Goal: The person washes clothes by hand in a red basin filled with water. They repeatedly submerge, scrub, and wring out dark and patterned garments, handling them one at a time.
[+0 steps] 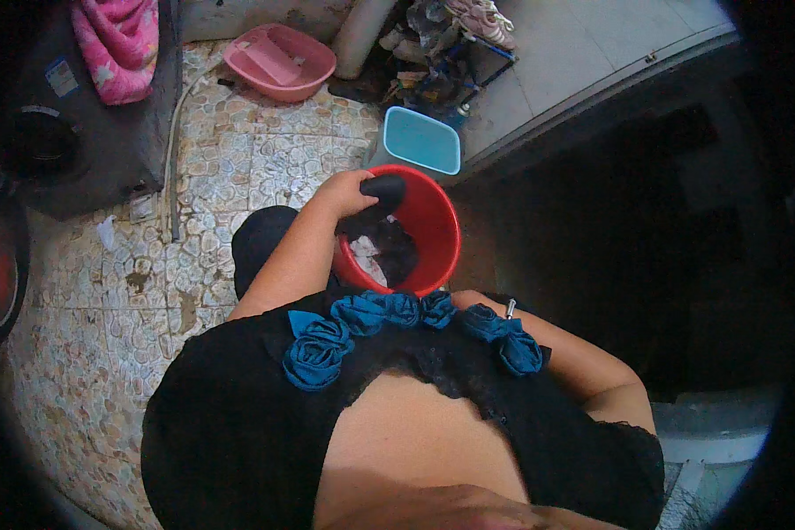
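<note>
Below my chest stands a red plastic bucket with dark cloth and a white cloth with reddish marks inside. At its upper left rim, my left hand grips a black cloth item, part of which hangs over the inside of the bucket. My right hand is at the near right edge of the bucket, mostly hidden by the blue fabric flowers on my black top, so its fingers cannot be seen.
A light blue rectangular bin stands just beyond the bucket. Farther off, a pink basin holds a pink washboard. At left are a dark front-loading washing machine with a pink cloth over it, and a hose. A shoe rack stands beyond.
</note>
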`<state>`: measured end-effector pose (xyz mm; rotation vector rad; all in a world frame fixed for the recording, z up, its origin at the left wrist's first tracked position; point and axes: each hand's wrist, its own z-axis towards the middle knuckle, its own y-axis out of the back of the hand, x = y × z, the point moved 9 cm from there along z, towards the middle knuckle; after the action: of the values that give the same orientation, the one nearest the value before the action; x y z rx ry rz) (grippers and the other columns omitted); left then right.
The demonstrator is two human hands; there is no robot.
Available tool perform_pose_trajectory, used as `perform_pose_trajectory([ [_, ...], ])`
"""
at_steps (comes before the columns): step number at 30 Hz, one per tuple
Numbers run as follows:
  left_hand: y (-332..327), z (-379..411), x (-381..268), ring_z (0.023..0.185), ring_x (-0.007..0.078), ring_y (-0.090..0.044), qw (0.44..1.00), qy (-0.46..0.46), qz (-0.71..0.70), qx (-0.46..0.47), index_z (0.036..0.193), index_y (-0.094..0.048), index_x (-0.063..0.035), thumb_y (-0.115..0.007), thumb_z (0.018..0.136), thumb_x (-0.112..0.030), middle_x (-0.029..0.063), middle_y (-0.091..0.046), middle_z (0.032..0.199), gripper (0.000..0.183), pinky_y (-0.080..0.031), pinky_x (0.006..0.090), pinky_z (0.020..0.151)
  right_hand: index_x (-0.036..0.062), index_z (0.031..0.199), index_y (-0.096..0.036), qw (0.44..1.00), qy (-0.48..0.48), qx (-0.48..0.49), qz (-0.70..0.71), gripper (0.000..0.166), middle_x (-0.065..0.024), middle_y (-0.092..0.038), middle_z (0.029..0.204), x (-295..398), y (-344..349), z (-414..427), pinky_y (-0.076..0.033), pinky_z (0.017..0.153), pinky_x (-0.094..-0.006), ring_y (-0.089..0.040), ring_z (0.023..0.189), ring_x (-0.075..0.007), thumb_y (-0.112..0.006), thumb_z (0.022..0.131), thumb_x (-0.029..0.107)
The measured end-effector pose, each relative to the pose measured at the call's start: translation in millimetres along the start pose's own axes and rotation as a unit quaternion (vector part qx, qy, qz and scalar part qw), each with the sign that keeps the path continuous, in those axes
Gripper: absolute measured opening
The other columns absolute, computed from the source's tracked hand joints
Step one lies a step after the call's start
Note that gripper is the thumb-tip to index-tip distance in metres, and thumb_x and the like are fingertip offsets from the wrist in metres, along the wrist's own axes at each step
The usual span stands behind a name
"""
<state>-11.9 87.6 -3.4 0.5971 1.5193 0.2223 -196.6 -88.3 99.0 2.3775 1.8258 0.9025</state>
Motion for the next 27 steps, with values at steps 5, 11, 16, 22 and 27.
perform_pose_trajectory([
  [5,-3,0,-2,0.094,0.0300,-0.064,1.000,-0.001,0.001,0.009,0.113,-0.063,-0.0106,-0.075,0.068,-0.023,0.0146,-0.066,0.102,0.048,-0.049,0.0380,0.085,0.0010,0.110,-0.061,0.989,-0.025,0.048,0.138,0.026,-0.0120,-0.063,0.109,3,-15,-31,-0.049,0.087,-0.0301,-0.061,0.097,-0.0205,-0.056,0.091,0.018],
  [11,-8,-1,-1,0.091,0.0254,-0.065,1.000,-0.001,-0.019,0.017,0.114,-0.062,-0.0102,-0.076,0.069,-0.020,0.0133,-0.068,0.099,0.048,-0.050,0.0354,0.082,0.0024,0.108,-0.060,0.965,0.007,0.086,0.249,0.023,-0.0098,-0.062,0.106,-1,-29,-36,-0.048,0.085,-0.0290,-0.059,0.096,-0.0188,-0.056,0.090,0.017],
  [16,-8,0,3,0.090,0.0256,-0.066,1.000,-0.002,-0.018,0.015,0.114,-0.062,-0.0110,-0.076,0.070,-0.020,0.0132,-0.068,0.098,0.047,-0.050,0.0360,0.081,0.0036,0.107,-0.059,0.965,0.022,0.062,0.256,0.021,-0.0079,-0.062,0.104,-7,-25,-33,-0.047,0.083,-0.0282,-0.058,0.095,-0.0175,-0.057,0.090,0.016],
  [22,-3,-3,0,0.092,0.0272,-0.065,1.000,-0.007,0.007,-0.002,0.113,-0.063,-0.0109,-0.075,0.070,-0.021,0.0138,-0.067,0.098,0.046,-0.050,0.0359,0.082,0.0051,0.105,-0.058,0.967,0.066,-0.005,0.246,0.019,-0.0057,-0.061,0.102,-16,-20,-14,-0.046,0.081,-0.0271,-0.057,0.094,-0.0158,-0.057,0.089,0.014],
  [27,-3,-7,0,0.092,0.0280,-0.065,1.000,-0.003,0.013,0.007,0.115,-0.062,-0.0110,-0.075,0.070,-0.022,0.0145,-0.067,0.099,0.048,-0.050,0.0360,0.083,0.0069,0.098,-0.056,0.964,0.158,-0.107,0.188,0.015,-0.0016,-0.060,0.095,-23,-16,23,-0.044,0.077,-0.0263,-0.055,0.090,-0.0135,-0.060,0.086,0.013],
])
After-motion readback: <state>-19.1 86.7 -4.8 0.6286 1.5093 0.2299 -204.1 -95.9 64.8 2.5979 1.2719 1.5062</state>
